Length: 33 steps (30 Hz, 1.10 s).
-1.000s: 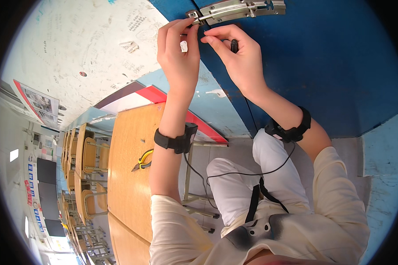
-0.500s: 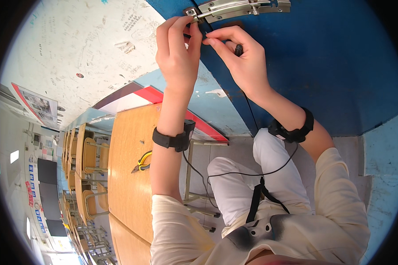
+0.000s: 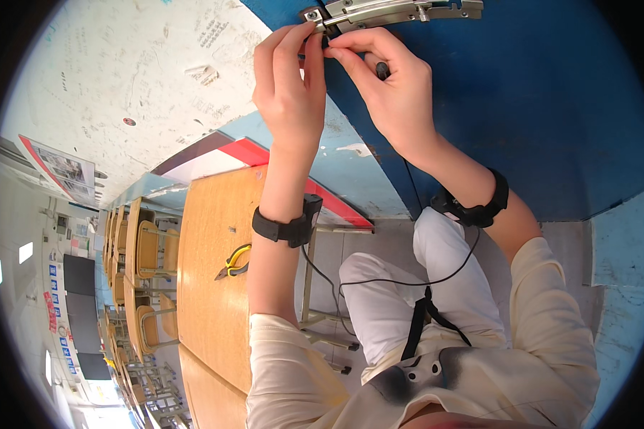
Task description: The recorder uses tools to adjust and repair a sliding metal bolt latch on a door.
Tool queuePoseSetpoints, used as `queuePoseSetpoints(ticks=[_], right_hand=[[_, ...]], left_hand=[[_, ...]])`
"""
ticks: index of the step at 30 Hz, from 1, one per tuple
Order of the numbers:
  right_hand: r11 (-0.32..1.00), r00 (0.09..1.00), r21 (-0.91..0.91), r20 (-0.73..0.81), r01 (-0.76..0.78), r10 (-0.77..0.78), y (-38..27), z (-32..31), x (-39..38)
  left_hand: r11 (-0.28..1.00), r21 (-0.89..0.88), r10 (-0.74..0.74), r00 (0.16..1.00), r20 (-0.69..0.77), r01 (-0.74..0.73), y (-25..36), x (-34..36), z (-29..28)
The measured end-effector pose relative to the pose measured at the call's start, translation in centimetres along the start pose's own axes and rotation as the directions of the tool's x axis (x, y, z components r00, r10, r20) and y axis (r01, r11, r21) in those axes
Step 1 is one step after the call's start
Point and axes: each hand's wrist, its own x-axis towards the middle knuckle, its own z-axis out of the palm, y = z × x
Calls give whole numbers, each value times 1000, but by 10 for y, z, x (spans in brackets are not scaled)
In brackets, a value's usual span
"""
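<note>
A long silver sliding bolt latch (image 3: 386, 14) is fixed to the blue door (image 3: 522, 121). Its small keeper plate (image 3: 312, 15), with a screw head showing, sits across the gap on the blue frame. My left hand (image 3: 288, 89) is closed, with the fingertips at the lower edge of this plate. Just to the right, my right hand (image 3: 401, 89) pinches with thumb and forefinger close beside the left fingertips. From its curled fingers sticks the rounded end of a black handle (image 3: 383, 70); the rest of that tool is hidden. Anything tiny between the fingertips is too small to tell.
Yellow-and-black pliers (image 3: 233, 263) and a small metal piece (image 3: 232, 229) lie on the wooden desk (image 3: 211, 307) by my left forearm. A black cable (image 3: 401, 282) runs between my wrist straps. Rows of chairs (image 3: 149, 247) stand to the left.
My right hand has moved slightly up and left, bringing its pinched fingertips nearer the left ones under the latch. The left hand has hardly moved; the view has shifted a little.
</note>
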Motion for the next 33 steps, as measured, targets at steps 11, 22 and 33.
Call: queuePoseSetpoints(ticks=[11,22,33], right_hand=[[998,998,-49,-57,35,-38,-6,8,6],[969,986,-192,-34,156,-165,0,9,3],[973,985,-188,-82,137,-154,4,13,5]], left_hand=[[999,-21,-30,999,-20,30,0,-3,1],[885,-259,-389,920,47,387,16,-15,-8],[744,-280,-571,794,207,607,31,-14,-17]])
